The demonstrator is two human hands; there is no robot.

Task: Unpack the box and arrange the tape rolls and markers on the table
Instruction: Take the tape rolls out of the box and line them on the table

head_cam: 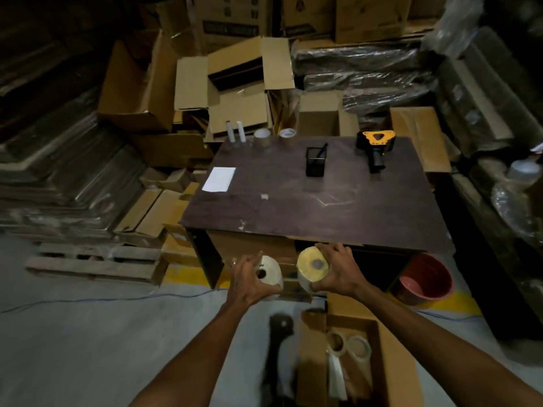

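White roll (269, 274) and yellow roll (312, 267), cores facing camera, gripped by curled fingers (321, 286).

Pen holder (316, 161) on table (323, 207), tape dispenser (374, 148) right of it, paper (219, 179) left

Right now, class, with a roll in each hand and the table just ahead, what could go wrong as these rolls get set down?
1. Each roll is held one-handed: the white roll in the left hand, the yellowish roll in the right hand. Either might slip.
2. Set on edge on the table, a roll may run off.
3. The open box and a dark object lie on the floor near the person: possible trip hazards.
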